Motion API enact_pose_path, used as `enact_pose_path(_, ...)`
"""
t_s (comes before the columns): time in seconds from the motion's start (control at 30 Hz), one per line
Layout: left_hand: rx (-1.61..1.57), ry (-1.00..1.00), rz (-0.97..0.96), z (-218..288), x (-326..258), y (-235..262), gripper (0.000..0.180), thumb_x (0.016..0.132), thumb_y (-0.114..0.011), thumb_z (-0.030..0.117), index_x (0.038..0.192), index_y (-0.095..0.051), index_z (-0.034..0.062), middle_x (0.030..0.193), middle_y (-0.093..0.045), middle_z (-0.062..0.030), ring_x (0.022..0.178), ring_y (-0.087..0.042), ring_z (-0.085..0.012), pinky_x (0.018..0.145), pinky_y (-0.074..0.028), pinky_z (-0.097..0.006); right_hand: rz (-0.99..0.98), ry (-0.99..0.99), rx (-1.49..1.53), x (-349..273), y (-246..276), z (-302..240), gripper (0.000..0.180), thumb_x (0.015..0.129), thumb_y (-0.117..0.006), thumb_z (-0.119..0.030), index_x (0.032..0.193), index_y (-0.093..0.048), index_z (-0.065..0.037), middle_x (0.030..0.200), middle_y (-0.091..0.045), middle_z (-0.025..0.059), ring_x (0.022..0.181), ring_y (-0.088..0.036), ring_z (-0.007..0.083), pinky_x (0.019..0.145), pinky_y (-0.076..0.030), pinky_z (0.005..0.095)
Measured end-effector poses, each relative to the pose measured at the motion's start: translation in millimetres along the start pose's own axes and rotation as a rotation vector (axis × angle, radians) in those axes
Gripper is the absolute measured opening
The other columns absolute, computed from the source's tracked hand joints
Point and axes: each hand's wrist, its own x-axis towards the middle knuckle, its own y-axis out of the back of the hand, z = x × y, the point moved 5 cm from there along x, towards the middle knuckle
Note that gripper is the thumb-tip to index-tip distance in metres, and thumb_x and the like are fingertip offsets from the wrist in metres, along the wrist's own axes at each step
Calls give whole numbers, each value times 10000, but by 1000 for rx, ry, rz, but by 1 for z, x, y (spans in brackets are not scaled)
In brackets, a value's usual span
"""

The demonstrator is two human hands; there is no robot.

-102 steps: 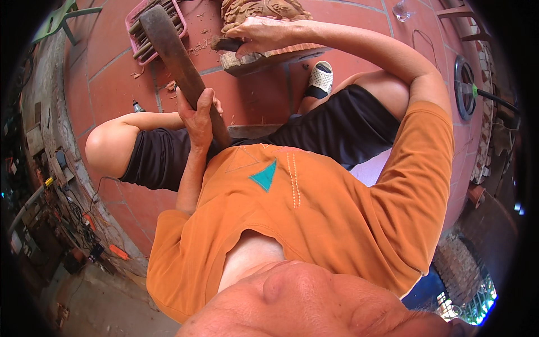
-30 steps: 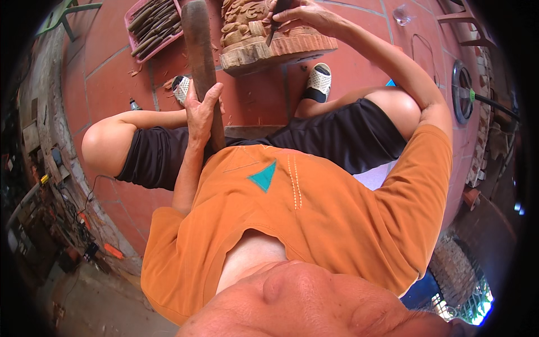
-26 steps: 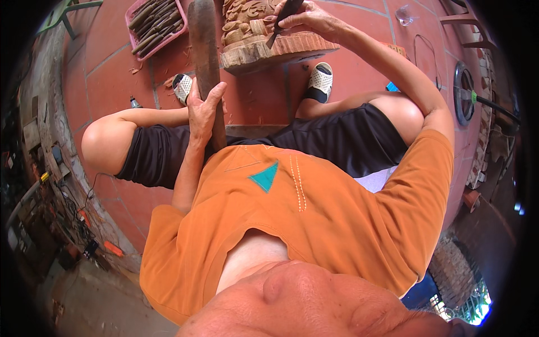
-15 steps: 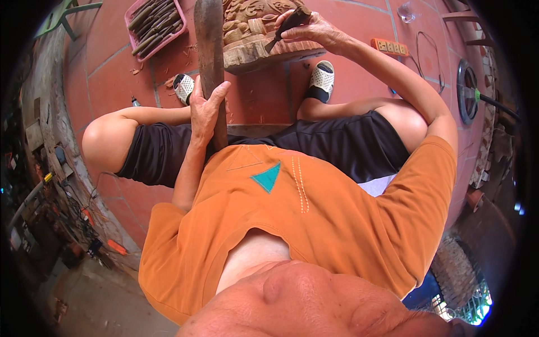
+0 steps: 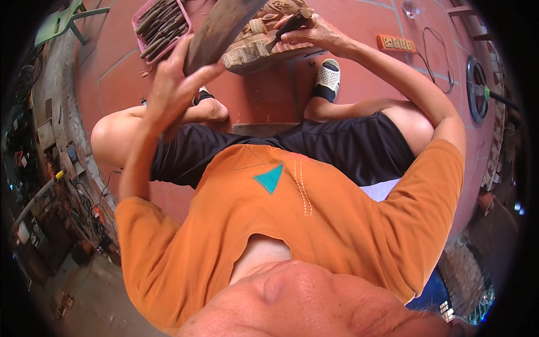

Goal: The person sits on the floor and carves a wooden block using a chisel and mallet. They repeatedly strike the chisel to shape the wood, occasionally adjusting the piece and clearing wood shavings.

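My left hand (image 5: 168,87), blurred by motion, grips a thick, dark wooden mallet (image 5: 220,35) shaped like a long club. The mallet is raised and leans up to the right, passing in front of part of a carved wooden block (image 5: 245,55); its far end runs out of the picture. A dark-handled chisel (image 5: 291,25) is closed in my right hand (image 5: 321,33), held slantwise. Its narrow blade points down to the left and meets the near rim of the carving, whose relief pattern shows above a flat, rough-cut edge.
A pink basket (image 5: 136,25) full of carving tools stands on the red tiled floor at the far left, near a green chair (image 5: 62,23). To the right lie an orange power strip (image 5: 396,44) with its cord and a round black fan-like thing (image 5: 477,90).
My left hand has swung outward to the left and turned the mallet from nearly upright to a rightward slant. My right hand and the chisel have stayed nearly in place at the carving.
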Motion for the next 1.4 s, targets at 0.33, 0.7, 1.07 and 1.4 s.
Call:
enact_pose_path(0.33,350,44,-339,56,89,-1,545,937,-698,313,1313,-492,-24,889,-670,-251,808,-698,-369,729,-526,-449,60,-70,28,-10,-5,2,335,953,-747,-271,1223,-709,-76,1121,-733,43,1066,-662,142,981,-506,315)
enact_pose_path(0.7,359,-115,-423,71,108,-4,528,959,-660,333,1291,-471,-32,950,-651,-306,891,-675,-431,785,-507,-490,76,-155,189,-15,-10,13,405,933,-773,-300,1268,-678,-93,1095,-703,47,993,-655,146,917,-533,327)
enact_pose_path(1.07,456,20,-610,30,119,-7,635,926,-683,452,1220,-513,-85,937,-661,-342,899,-681,-474,813,-528,-515,92,-196,97,-14,-10,8,417,981,-714,-320,1336,-653,-111,1156,-716,69,1059,-680,152,959,-565,318)
enact_pose_path(1.4,347,-55,-499,11,141,15,721,919,-690,448,1372,-484,-73,1173,-645,-339,1073,-662,-446,936,-512,-478,254,-350,294,-12,-7,5,404,941,-760,-202,1300,-647,-55,1145,-708,89,1028,-707,184,928,-595,323)
